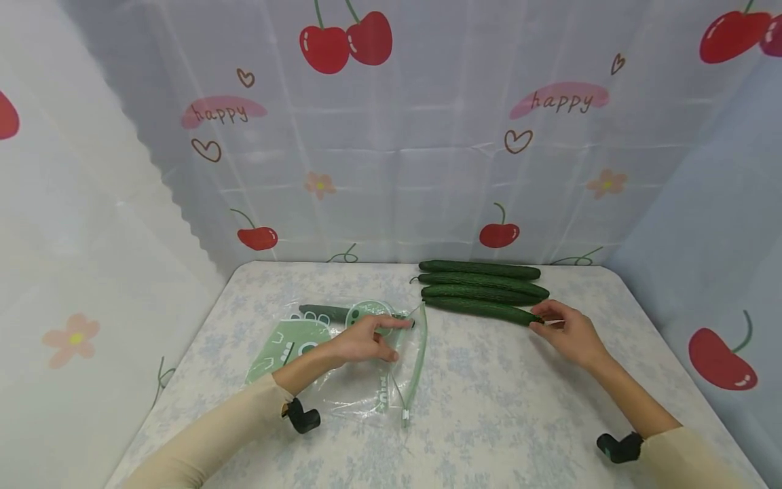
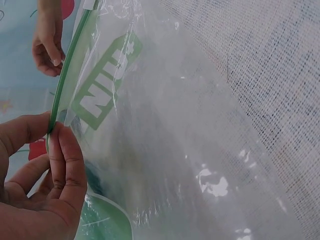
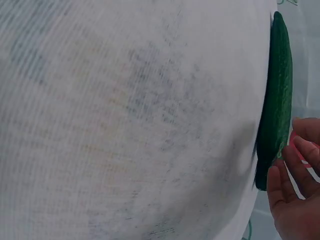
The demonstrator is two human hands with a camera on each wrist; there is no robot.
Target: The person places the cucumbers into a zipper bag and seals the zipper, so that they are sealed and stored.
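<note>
We look over a table [image 1: 489,401] in pale cloth with bluish blotches, its far corners rounded, and a white-grey curtain [image 1: 397,197] printed with cherries, hearts and "happy" rising behind it; more curtain flanks both sides. Four cucumbers [image 1: 482,294] lie side by side near the far edge, roughly parallel to it. To their left a clear zip bag [image 1: 360,397] lies flat, green prints on it and a dark green cucumber [image 1: 324,311] inside; its green strip [image 1: 417,367] faces the row. Our left hand [image 1: 366,339] and forearm cross the bag, thumb and fingers pinching the strip. Our right hand [image 1: 571,333] has its curved fingers at the right end of the nearest cucumber [image 1: 476,308]; we cannot tell whether they pinch it. The other three block its far side, while cloth spreads along its near side. Cloth also runs from the right hand to the table's right edge.
</note>
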